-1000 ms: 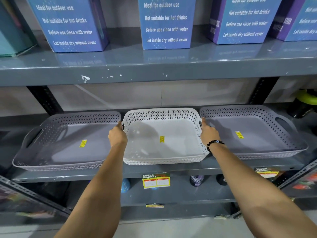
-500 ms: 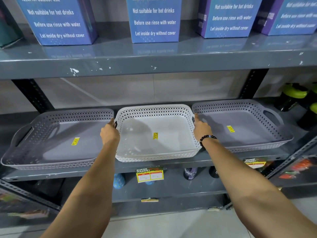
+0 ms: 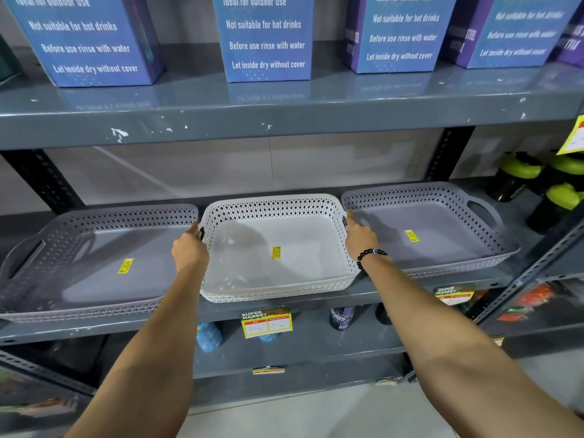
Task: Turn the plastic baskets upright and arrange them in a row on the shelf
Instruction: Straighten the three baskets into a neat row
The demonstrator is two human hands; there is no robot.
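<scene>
Head view: we are curling our left hand (image 3: 189,252) and right hand (image 3: 360,237) fingers over the white basket's (image 3: 275,279) end handles, gripping it. It is sitting upright mid-shelf (image 3: 379,294), grey baskets touching at 9 (image 3: 94,263) and 3 o'clock (image 3: 436,229).

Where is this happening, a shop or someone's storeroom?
Most likely a shop aisle. A shelf-edge price tag reads "Super Market", each basket, like the white basket, carries a yellow sticker, and identical blue boxes line the metal shelf above.
</scene>
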